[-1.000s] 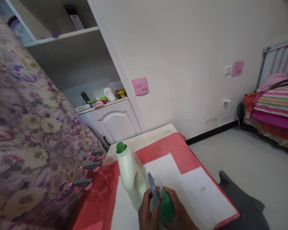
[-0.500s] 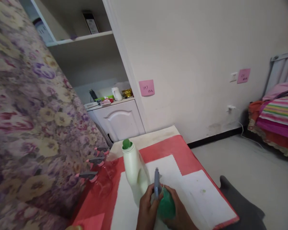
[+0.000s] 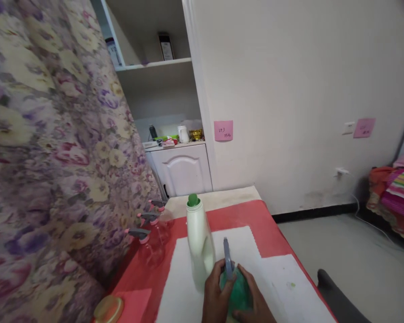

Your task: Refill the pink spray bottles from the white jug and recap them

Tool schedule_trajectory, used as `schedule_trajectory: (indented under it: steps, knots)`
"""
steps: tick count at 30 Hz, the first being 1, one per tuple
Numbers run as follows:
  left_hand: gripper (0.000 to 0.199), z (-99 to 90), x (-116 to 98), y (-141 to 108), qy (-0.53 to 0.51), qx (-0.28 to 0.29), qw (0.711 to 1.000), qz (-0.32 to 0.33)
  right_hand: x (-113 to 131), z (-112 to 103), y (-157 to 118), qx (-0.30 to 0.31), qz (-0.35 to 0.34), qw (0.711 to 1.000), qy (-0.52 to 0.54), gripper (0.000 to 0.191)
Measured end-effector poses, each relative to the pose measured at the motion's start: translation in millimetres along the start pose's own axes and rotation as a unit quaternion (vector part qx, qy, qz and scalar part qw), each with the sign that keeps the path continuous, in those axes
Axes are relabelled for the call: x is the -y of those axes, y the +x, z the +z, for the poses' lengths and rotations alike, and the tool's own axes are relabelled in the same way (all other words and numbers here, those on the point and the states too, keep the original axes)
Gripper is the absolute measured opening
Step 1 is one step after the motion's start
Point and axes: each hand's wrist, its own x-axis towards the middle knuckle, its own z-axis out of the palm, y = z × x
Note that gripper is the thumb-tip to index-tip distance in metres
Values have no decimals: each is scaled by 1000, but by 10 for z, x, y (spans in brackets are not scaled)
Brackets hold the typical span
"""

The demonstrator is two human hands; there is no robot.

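A spray bottle with a green body [image 3: 239, 291] and a grey spray head [image 3: 227, 258] is between my hands at the near side of the table. The fingers of my left hand [image 3: 217, 294] are closed about the spray head and neck. Wrapped around the green body from the right is my right hand [image 3: 257, 303]. Just left of the hands stands a large pale green jug [image 3: 198, 242], its mouth uncapped with a green piece in it. Several clear spray bottles [image 3: 151, 251] with grey and pink heads stand in a row farther left.
White paper sheets [image 3: 283, 278] lie on the red table cover [image 3: 237, 213]. A round lidded jar [image 3: 109, 308] sits at the near left. Floral curtain [image 3: 70, 179] borders the left side, and a grey chair part [image 3: 336, 296] is right of the table.
My view has shifted up and left, so the scene sits farther right and lower in the picture. Both hands keep hold of the spray bottle. More of the round jar shows.
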Motion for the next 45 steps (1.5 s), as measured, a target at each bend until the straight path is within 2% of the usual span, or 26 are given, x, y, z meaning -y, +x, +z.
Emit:
schedule_trajectory:
  steps: [3, 6, 10, 13, 19, 23, 33, 39, 45]
  knots:
    - [30, 2, 39, -13, 3, -5, 1000, 7, 174, -151, 30, -22, -7, 1000, -18, 66]
    - [31, 5, 59, -20, 6, -9, 1000, 18, 538, -259, 135, -45, -12, 998, -37, 44]
    - [34, -8, 102, -11, -3, 15, 998, 62, 989, -231, 332, -17, -29, 999, -30, 38]
    - [37, -18, 109, -12, 5, 22, 997, 75, 1120, -154, 435, -23, -7, 999, -48, 33]
    - [40, -19, 30, -49, 30, 33, 997, 56, 1123, -135, 476, -11, -13, 997, -70, 35]
    - [34, -11, 83, -56, 19, 24, 999, 32, 1150, -158, 451, 25, -30, 996, -85, 28]
    - [39, -23, 131, -53, -6, 29, 999, 16, 1053, -180, 438, 48, -44, 997, -47, 23]
    - [40, -26, 198, -38, -14, 26, 1000, 9, 1044, -200, 462, 48, -28, 997, -47, 16]
    - [37, -21, 180, -48, -23, 33, 999, 7, 1068, -180, 470, 32, -4, 998, -62, 15]
